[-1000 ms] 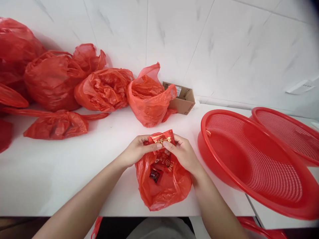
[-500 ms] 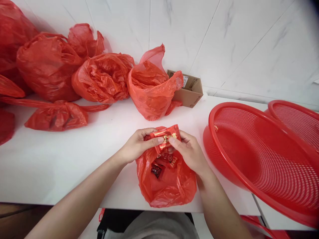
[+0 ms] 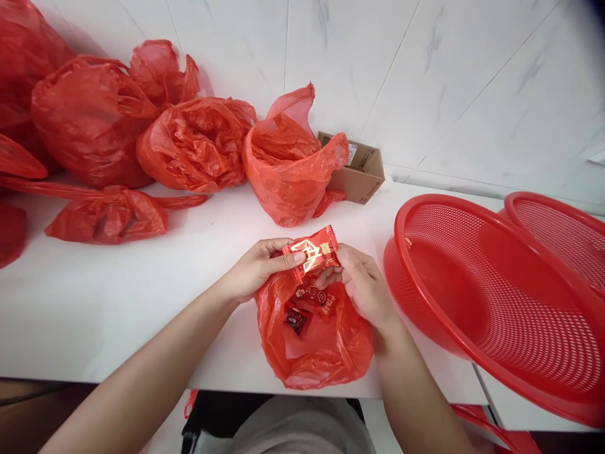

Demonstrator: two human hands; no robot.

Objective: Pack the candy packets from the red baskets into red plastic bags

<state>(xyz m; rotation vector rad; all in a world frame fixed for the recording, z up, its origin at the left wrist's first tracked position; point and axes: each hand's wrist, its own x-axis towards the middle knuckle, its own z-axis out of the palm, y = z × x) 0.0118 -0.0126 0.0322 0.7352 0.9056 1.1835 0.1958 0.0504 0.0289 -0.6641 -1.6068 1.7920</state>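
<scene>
- White table [image 3: 118, 302] carries everything; along the tiled wall sit several bulging red bags [image 3: 189, 145].
- Red plastic basket [image 3: 496, 296], finely perforated, sits tilted at the right, with a second basket [image 3: 562, 233] just behind it.
- Cardboard box [image 3: 362, 170] by the wall bears a white label, too small to read.
- Red open bag [image 3: 314, 340] at the near edge holds small wrapped sweets with gold print.
- Left hand [image 3: 255, 271] pinches a red packet [image 3: 312, 251] above that bag; its gold characters are blurred.
- Right hand [image 3: 362, 287], fingers curled, touches the packet's lower edge and the bag's rim.
</scene>
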